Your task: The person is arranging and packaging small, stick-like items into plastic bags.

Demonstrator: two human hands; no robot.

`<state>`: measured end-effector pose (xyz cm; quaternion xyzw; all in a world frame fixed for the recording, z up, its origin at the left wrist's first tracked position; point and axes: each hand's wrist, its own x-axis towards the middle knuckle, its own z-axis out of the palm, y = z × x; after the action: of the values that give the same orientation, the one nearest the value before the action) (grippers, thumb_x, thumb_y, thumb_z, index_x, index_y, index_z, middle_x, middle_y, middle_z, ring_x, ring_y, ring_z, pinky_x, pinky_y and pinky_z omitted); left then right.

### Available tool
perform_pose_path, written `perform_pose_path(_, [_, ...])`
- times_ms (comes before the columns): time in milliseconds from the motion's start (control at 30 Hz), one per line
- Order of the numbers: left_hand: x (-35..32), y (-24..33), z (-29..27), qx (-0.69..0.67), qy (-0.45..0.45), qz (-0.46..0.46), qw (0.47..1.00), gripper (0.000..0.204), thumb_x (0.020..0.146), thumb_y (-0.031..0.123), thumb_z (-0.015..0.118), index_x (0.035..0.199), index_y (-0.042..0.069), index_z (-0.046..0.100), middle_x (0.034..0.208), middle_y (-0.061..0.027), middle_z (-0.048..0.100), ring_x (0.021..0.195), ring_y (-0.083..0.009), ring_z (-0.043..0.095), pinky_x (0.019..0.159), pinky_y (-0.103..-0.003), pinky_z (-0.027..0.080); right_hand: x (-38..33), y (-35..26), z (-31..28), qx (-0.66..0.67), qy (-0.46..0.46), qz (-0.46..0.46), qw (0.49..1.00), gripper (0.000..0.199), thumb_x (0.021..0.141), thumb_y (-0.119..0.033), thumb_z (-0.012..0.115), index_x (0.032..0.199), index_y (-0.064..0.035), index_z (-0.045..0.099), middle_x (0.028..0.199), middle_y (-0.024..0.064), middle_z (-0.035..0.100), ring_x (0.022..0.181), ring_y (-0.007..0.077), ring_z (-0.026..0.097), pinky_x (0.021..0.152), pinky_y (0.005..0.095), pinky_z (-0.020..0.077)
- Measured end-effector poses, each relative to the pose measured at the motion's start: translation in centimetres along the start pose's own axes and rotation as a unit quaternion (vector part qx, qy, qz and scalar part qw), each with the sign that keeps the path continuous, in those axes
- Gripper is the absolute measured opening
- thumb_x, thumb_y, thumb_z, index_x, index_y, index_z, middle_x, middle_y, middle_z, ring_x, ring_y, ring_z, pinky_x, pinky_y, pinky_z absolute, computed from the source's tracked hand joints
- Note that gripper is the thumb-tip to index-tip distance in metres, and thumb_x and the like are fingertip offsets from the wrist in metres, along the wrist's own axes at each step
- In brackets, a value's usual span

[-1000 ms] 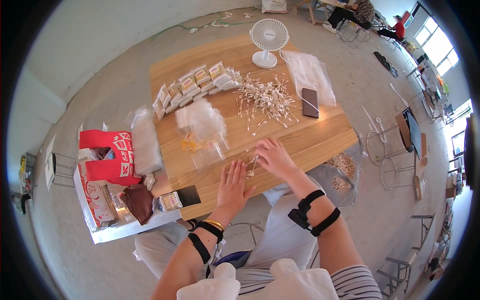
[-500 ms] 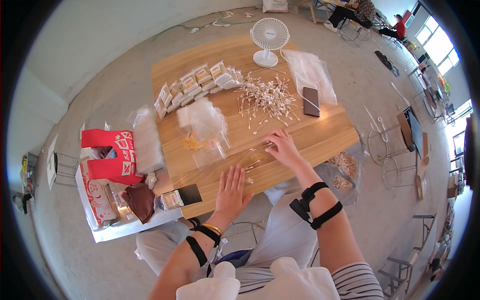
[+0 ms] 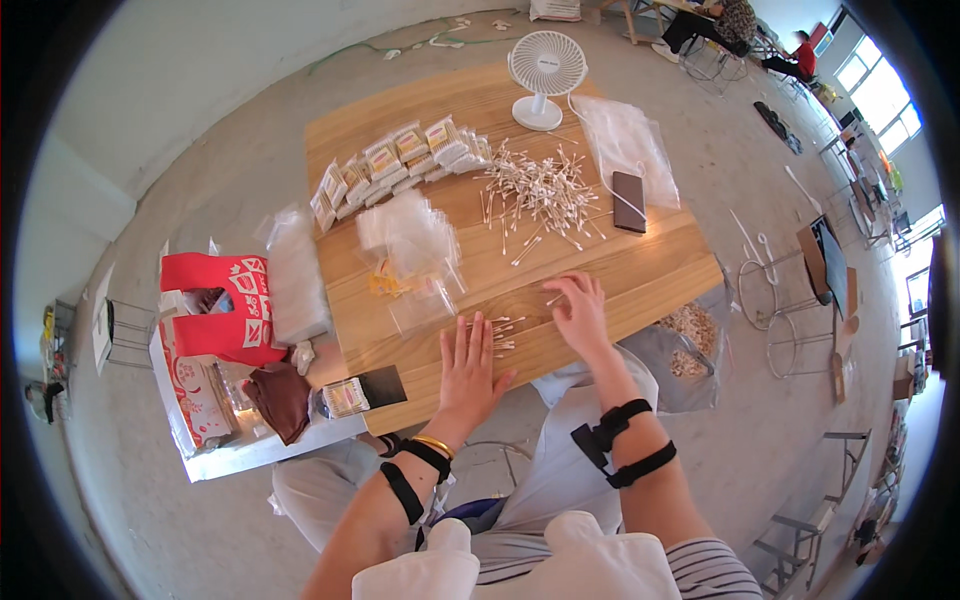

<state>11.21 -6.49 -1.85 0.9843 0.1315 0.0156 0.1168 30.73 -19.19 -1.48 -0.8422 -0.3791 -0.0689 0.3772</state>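
Where both grips lie released, small cotton-swab bunch (image 3: 497,333) between left hand (image 3: 468,368) and right hand (image 3: 580,312).

1. The scene was brightly and evenly lit by daylight, with blown-out windows (image 3: 868,82) at the upper right.
2. Shadows were soft and faint on the light wooden square table (image 3: 640,270).
3. Fisheye distortion bent straight edges, and a black rim ringed the picture.
4. The centre looked sharp, while far corners were small and indistinct.
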Motion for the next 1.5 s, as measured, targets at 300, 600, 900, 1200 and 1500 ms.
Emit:
perform_pose_path(300, [-0.1,-0.4,0.8,0.016,-0.003,0.031,0.999,0.086,0.097,0.053,0.05,0.155,-0.004,0.022,0.162,-0.0179,0.024,0.152,-0.0386,0.015,0.121,-0.061,0.008,0.7,0.1,2.9,-0.018,-0.048,0.015,0.999,0.006,0.082,-0.008,0.068,0.084,-0.0136,0.069,0.094,0.0072,0.06,0.1,0.0324,0.053,0.088,0.0448,0.0416])
perform_pose_path(600, [-0.8,-1.0,0.9,-0.036,0.017,0.003,0.999,0.089,0.095,0.049,0.055,0.156,-0.005,0.019,0.164,-0.0227,0.017,0.153,-0.0403,0.01,0.122,-0.059,0.008,-1.1,-5.2,6.2,0.212,-0.008,0.037,0.976,0.014,0.095,-0.01,0.056,0.103,-0.0071,0.067,0.104,0.0131,0.061,0.105,0.0346,0.055,0.093,0.0442,0.0438])
perform_pose_path(900, [-1.2,-1.2,0.4,0.024,-0.009,0.007,1.0,0.089,0.095,0.049,0.053,0.155,-0.007,0.02,0.162,-0.0255,0.019,0.153,-0.0383,0.012,0.123,-0.056,0.008,-2.6,-7.6,8.2,0.303,0.011,0.065,0.951,0.023,0.099,-0.007,0.045,0.113,-0.0018,0.063,0.113,0.0171,0.06,0.11,0.0345,0.056,0.098,0.0399,0.0438])
perform_pose_path(1200, [1.4,-2.0,-0.1,0.031,0.017,-0.038,0.999,0.096,0.094,0.059,0.051,0.155,-0.008,0.019,0.163,-0.024,0.018,0.154,-0.0356,0.013,0.124,-0.05,0.01,-2.7,-5.6,5.0,0.115,0.057,0.071,0.989,0.018,0.096,-0.003,0.05,0.111,-0.0053,0.061,0.108,0.0175,0.058,0.103,0.0378,0.054,0.09,0.044,0.0455])
perform_pose_path(1500, [-2.1,-0.6,-0.3,0.025,-0.016,-0.021,0.999,0.095,0.094,0.06,0.05,0.155,-0.007,0.02,0.164,-0.0227,0.018,0.154,-0.0353,0.013,0.124,-0.051,0.011,-2.9,-5.5,5.3,0.116,0.07,0.075,0.988,0.017,0.096,-0.005,0.051,0.11,-0.0064,0.061,0.107,0.0159,0.058,0.104,0.037,0.055,0.09,0.0444,0.0455])
